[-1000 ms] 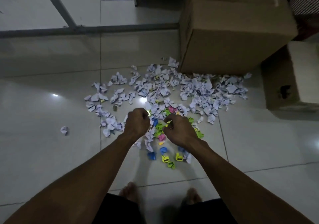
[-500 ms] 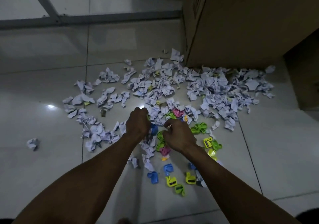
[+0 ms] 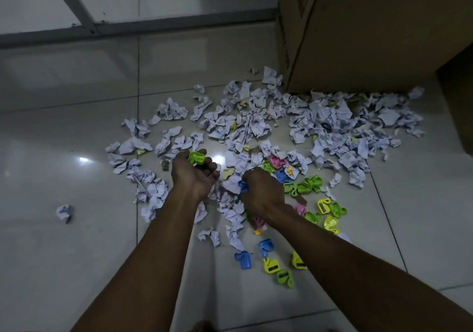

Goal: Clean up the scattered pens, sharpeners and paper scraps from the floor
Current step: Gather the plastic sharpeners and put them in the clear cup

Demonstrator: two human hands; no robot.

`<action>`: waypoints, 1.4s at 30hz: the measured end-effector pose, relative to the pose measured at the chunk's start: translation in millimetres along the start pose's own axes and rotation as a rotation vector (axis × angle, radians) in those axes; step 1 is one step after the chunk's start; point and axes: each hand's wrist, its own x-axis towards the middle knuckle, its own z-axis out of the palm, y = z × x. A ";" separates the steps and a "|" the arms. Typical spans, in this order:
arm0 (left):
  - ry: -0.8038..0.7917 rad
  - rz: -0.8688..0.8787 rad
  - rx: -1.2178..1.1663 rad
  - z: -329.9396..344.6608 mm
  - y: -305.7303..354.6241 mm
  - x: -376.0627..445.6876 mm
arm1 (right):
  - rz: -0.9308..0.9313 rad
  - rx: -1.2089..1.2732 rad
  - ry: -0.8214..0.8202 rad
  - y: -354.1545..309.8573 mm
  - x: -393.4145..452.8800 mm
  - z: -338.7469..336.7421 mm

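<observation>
Reaching down over a tiled floor (image 3: 64, 267), you work both hands into a spill of paper scraps (image 3: 245, 124) and plastic sharpeners (image 3: 304, 187). Your left hand (image 3: 193, 174) is raised just above the floor, its fingers (image 3: 211, 167) curled round a green sharpener (image 3: 197, 158) that sticks out at the far side of the fist. Your right hand (image 3: 263, 190) is knuckles-up among the litter, fingers bent onto a blue sharpener (image 3: 242, 186) showing at its left edge; how firmly it holds cannot be told. Crumpled white scraps fan out across the far side of the scene, reaching the foot of a large cardboard box (image 3: 371, 32) at far right. Green, yellow, pink and blue sharpeners lie to the right of your right hand and near your forearms, a blue one (image 3: 244, 260) and a yellow one (image 3: 271, 266) nearest you. One stray scrap (image 3: 64, 212) lies well apart at left. A grey metal frame (image 3: 143, 25) crosses the far floor.
</observation>
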 end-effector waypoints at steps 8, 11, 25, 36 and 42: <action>-0.044 -0.067 -0.142 -36.2 -9.6 4.9 | -0.008 -0.058 0.097 -4.9 0.0 20.1; -0.025 -0.053 -0.103 -39.5 -10.2 3.4 | 0.027 -0.009 0.129 -0.5 -4.0 17.6; -0.178 -0.203 -0.159 5.5 -40.1 -36.3 | -0.233 0.532 0.270 -18.8 -30.3 -39.9; -0.215 -0.207 -0.178 -1.7 -55.9 -34.4 | -0.114 0.705 0.557 12.9 -41.8 -39.2; -0.253 -0.180 -0.149 1.6 -69.1 -27.4 | 0.203 0.349 0.375 71.6 -8.6 -40.6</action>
